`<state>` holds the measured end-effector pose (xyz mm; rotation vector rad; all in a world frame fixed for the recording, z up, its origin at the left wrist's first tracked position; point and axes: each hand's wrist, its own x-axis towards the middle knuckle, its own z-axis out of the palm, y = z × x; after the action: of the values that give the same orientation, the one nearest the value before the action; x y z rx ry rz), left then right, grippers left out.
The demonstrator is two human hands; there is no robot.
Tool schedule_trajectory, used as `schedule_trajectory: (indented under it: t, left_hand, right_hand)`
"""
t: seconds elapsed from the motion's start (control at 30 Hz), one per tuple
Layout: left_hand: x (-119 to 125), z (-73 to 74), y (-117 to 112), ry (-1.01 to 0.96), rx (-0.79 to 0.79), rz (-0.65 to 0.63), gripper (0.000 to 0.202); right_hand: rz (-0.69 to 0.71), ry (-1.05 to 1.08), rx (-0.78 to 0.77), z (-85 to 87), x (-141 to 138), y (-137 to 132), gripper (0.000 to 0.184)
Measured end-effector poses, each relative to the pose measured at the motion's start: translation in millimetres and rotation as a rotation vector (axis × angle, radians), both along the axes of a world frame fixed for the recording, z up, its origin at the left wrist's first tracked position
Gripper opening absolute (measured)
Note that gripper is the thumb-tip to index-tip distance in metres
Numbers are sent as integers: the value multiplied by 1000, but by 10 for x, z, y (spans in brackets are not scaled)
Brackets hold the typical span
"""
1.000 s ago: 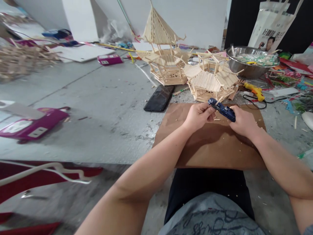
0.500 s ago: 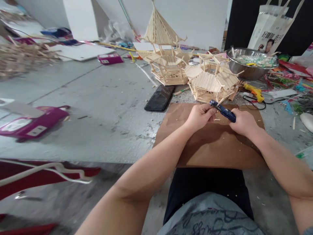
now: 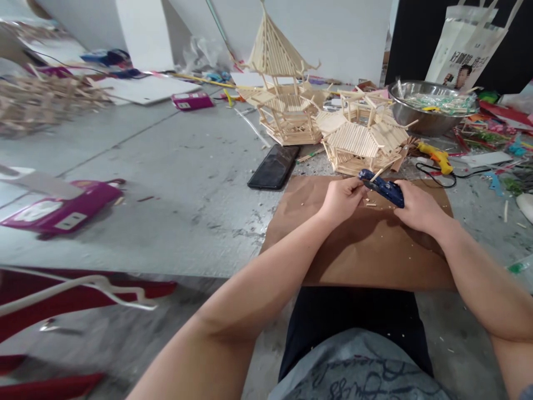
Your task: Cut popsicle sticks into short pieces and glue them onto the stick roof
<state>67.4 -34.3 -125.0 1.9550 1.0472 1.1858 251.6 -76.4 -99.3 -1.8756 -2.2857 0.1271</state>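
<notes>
paper [image 3: 353,253] lies creased below; your right hand [image 3: 420,206] grips a speckled blue tool [image 3: 383,189], your left hand [image 3: 341,201] pinches something unclear.

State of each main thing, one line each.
Blue tool: held, jaws unclear.
Right hand: closed around it.
Left hand: pinched, grasp unclear.
Brown sheet: creased, littered.
Phone: flat, screen dark.
Tall stick model: upright, roofed.
Low stick model: upright, top open.
Steel bowl: upright, filled.
Yellow glue gun: lying down, corded.

Right hand [image 3: 417,205] gripping blue tool [image 3: 389,191] over brown paper [image 3: 370,250]; left hand [image 3: 343,197] curled by tool's tip; stick pavilions [image 3: 347,139] beyond.
</notes>
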Motion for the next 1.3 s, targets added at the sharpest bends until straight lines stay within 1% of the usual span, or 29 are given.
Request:
schedule_trajectory:
  t: [0.17, 0.33, 0.4, 0.53, 0.63, 0.73, 0.8, 0.93, 0.97, 1.03, 1.1, 1.17, 1.23, 1.3]
  left_hand:
    - [-8, -19, 15, -83, 50, -4, 15]
    - [-11, -25, 28, -61, 105, 8, 16]
    - [-9, -25, 24, -68, 87, -16, 17]
    - [2, -20, -15, -96, -4, -76, 22]
    - [15, -4, -68, -81, -38, -59, 30]
    - [28, 16, -113, -75, -54, -22, 32]
    - [30, 23, -122, -83, -61, -28, 31]
    - [7, 5, -65, -101, -68, -125, 28]
    - [-2, -5, -41, -98, -57, -144, 26]
    - [-17, -26, 5, -77, -1, -143, 23]
    - [-22, -45, 35, -53, 76, -104, 21]
    - [-14, -57, 38, -44, 112, -69, 20]
    - [4, -57, 11, -60, 74, -68, 21]
    - [25, -43, -40, -93, -10, -90, 24]
  right_hand:
    - [46, 19, 6, -9, 23, 34, 46]
    - [64, 26, 21, -30, 34, 42, 49]
    - [67, 26, 22, -33, 41, 43, 49]
    - [65, 24, 24, -34, 32, 48, 51]
    - [58, 16, 51, -44, 6, 55, 52]
    - [46, 13, 72, -60, 0, 67, 50]
    - [69, 29, 74, -71, 17, 79, 52]
    - [177, 92, 91, -96, 74, 109, 59]
    - [190, 101, 93, -104, 83, 115, 60]
    - [186, 107, 93, -117, 91, 120, 59]
    - [168, 107, 98, -123, 88, 118, 58]
    - [161, 104, 99, -120, 78, 109, 58]
    - [162, 92, 90, -107, 65, 100, 59]
    - [150, 77, 82, -89, 50, 92, 57]
